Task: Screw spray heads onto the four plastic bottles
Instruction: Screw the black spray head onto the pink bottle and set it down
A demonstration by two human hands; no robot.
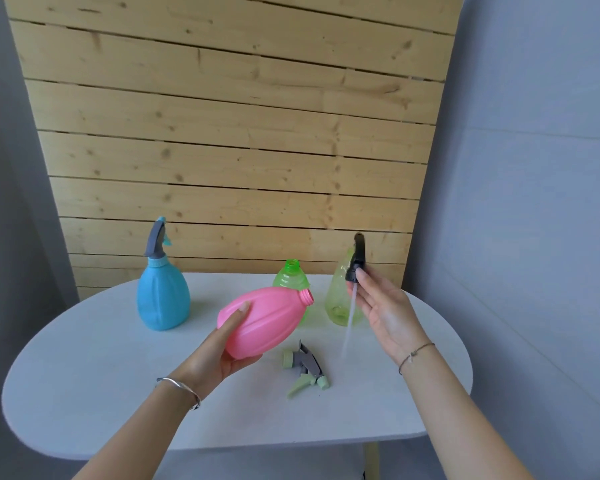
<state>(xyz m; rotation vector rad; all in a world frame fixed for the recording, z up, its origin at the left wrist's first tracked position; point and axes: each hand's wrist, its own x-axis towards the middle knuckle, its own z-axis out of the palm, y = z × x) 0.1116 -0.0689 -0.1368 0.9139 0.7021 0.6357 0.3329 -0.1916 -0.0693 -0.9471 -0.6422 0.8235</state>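
Observation:
My left hand [219,355] grips a pink bottle [264,320] from below, tilted above the table with its open neck pointing up and right. My right hand [385,313] pinches the collar of a black spray head [357,258], whose clear dip tube [350,320] hangs down. Behind it stands a pale green bottle [336,299], its neck hidden by the head. A darker green bottle [291,275] with an open neck stands behind the pink one. At the left stands a blue bottle [163,299] with a grey spray head [155,240] on it. A green and grey spray head [305,368] lies on the table.
Everything rests on a white oval table [101,375]. A wooden slat panel [222,133] rises behind it, with grey walls on both sides. A pale table leg [373,460] shows under the front right edge.

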